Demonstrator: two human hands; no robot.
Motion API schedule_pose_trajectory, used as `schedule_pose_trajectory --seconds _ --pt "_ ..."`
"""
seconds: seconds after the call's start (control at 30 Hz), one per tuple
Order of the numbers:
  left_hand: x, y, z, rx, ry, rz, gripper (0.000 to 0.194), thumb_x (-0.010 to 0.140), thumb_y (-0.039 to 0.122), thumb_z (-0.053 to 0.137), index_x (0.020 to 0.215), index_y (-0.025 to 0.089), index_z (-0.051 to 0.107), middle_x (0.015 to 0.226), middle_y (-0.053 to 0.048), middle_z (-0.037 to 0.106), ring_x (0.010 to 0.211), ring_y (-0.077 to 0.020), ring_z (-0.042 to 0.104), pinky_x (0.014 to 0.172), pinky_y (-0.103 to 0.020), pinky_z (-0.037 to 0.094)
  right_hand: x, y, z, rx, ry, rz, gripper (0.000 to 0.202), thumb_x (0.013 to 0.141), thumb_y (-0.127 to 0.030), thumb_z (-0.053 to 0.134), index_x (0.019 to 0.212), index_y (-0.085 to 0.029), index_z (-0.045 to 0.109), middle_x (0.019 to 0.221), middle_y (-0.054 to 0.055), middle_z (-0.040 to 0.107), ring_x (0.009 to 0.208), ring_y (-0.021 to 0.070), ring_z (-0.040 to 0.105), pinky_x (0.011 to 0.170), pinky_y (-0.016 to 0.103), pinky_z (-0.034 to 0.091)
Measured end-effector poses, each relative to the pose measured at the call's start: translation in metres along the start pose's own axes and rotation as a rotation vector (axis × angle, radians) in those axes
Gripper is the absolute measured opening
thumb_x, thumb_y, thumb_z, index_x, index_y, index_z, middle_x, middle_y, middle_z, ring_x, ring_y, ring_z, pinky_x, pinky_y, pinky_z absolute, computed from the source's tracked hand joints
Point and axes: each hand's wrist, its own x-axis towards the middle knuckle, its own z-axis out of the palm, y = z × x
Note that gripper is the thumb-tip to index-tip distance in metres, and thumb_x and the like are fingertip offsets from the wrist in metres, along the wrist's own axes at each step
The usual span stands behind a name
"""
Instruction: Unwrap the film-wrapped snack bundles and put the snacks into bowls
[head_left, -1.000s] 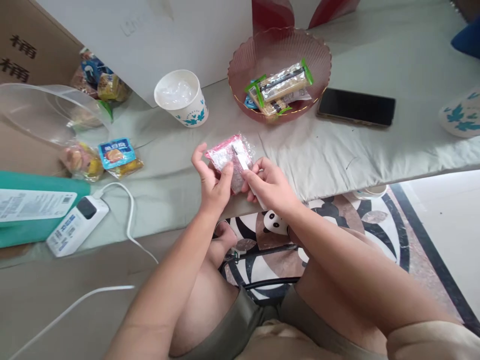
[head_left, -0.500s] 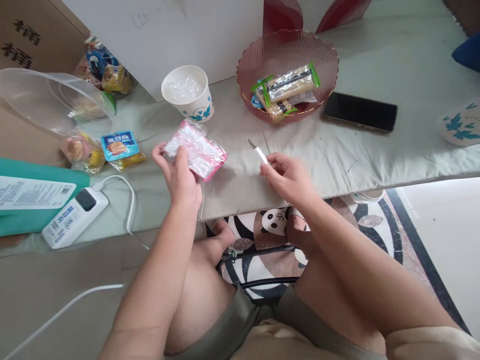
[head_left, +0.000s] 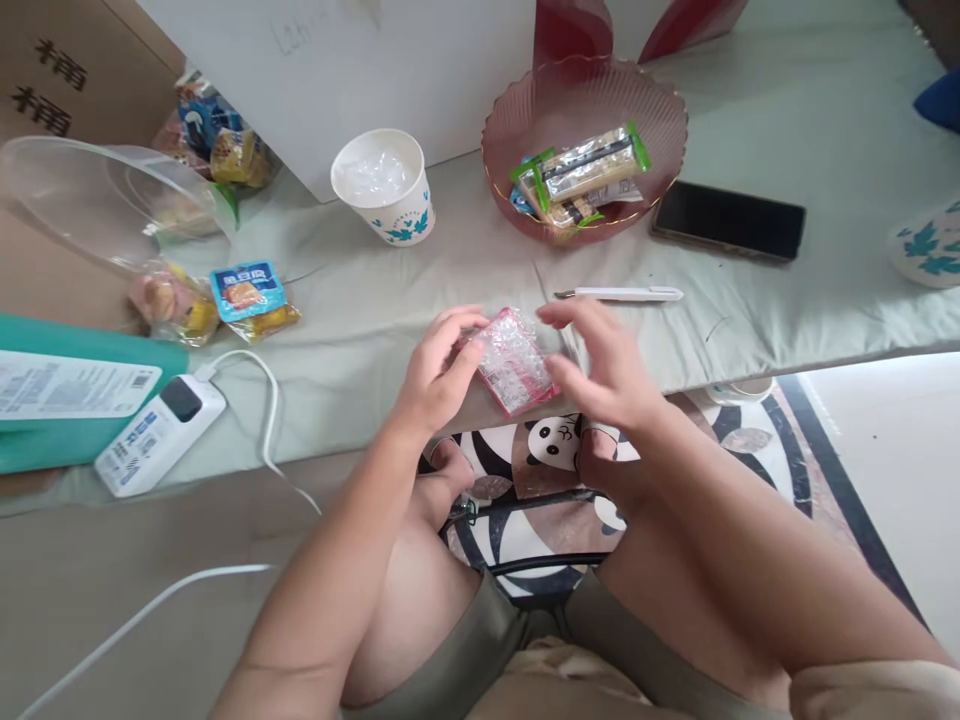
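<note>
A pink and clear plastic-wrapped packet (head_left: 516,365) is between my two hands near the table's front edge. My left hand (head_left: 442,370) grips its left side, thumb on top. At its right side my right hand (head_left: 604,360) is spread, thumb and fingers apart, the thumb near the packet's edge. A white pen-like knife (head_left: 630,294) with a thin metal tip lies on the cloth just beyond my right hand. Behind the packet stands a paper cup (head_left: 390,195) with clear plastic film inside.
A pink glass bowl (head_left: 585,100) holds wrapped snack bars beside a black phone (head_left: 731,220). Snack packs (head_left: 247,295), a white power bank (head_left: 161,435) with a cable and a green container (head_left: 82,340) are on the left. Another paper cup (head_left: 930,245) stands far right.
My left hand has brought the packet right and nearer the front edge. The white knife has left my right hand and lies on the cloth; that hand has opened beside the packet.
</note>
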Motion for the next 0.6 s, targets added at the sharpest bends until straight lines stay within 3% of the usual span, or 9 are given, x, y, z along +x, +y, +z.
schedule_pose_trajectory --seconds 0.1,0.2,0.3,0.33,0.4,0.53,0.6 --pt "0.000 0.000 -0.008 0.014 -0.142 0.042 0.032 0.096 0.032 0.044 0.113 0.020 0.069 0.138 -0.012 0.065 0.134 -0.0260 0.058 0.116 -0.045 0.046 -0.006 -0.006 0.009 -0.050 -0.144 -0.043 0.040 0.082 -0.023 0.055 0.120 -0.019 0.066 0.097 0.009 0.072 0.094 0.0263 0.063 0.083 0.042 0.045" --pt "-0.001 0.000 -0.012 0.129 -0.225 0.092 0.037 0.086 0.026 0.060 0.122 0.020 0.067 0.144 -0.012 0.062 0.135 -0.0270 0.058 0.114 -0.045 0.048 -0.007 -0.003 0.010 -0.081 -0.085 0.001 0.032 0.078 -0.009 0.048 0.097 -0.021 0.071 0.083 0.006 0.068 0.085 0.0233 0.060 0.078 0.039 0.043" --pt "0.000 -0.001 -0.012 0.142 -0.168 0.067 0.019 0.085 0.027 0.065 0.102 0.020 0.072 0.134 -0.011 0.069 0.122 -0.0250 0.066 0.105 -0.041 0.053 -0.003 0.002 0.002 -0.051 0.012 0.040 0.017 0.077 -0.008 0.052 0.074 -0.021 0.062 0.081 0.005 0.065 0.080 0.0213 0.058 0.075 0.036 0.044" --pt "0.001 -0.001 -0.011 0.106 -0.132 0.045 0.013 0.087 0.029 0.065 0.092 0.020 0.072 0.128 -0.010 0.071 0.115 -0.0238 0.068 0.100 -0.039 0.055 -0.002 0.003 -0.001 -0.036 0.041 0.045 0.016 0.077 -0.008 0.053 0.071 -0.021 0.059 0.082 0.005 0.066 0.081 0.0210 0.059 0.075 0.036 0.045" --pt "0.006 -0.003 -0.010 -0.014 -0.010 -0.025 0.018 0.088 0.033 0.064 0.077 0.019 0.068 0.113 -0.009 0.075 0.102 -0.0212 0.071 0.089 -0.035 0.058 0.000 0.003 -0.008 -0.011 0.086 0.047 0.015 0.075 -0.008 0.054 0.069 -0.022 0.055 0.085 0.005 0.067 0.084 0.0209 0.062 0.077 0.036 0.048" --pt "0.017 -0.009 -0.014 -0.442 0.420 -0.304 0.015 0.079 0.033 0.065 0.073 0.021 0.058 0.080 -0.003 0.069 0.077 -0.0156 0.068 0.072 -0.028 0.057 -0.001 0.006 -0.020 -0.073 0.151 0.129 0.013 0.074 -0.010 0.054 0.069 -0.022 0.055 0.093 0.006 0.069 0.091 0.0227 0.067 0.084 0.040 0.051" --pt "0.021 -0.014 -0.020 -0.585 0.551 -0.427 0.013 0.074 0.030 0.062 0.071 0.022 0.052 0.072 -0.001 0.063 0.073 -0.0144 0.067 0.066 -0.025 0.055 -0.002 0.012 -0.024 -0.164 0.174 0.206 0.012 0.073 -0.011 0.054 0.069 -0.023 0.055 0.095 0.006 0.069 0.093 0.0242 0.066 0.087 0.043 0.051"
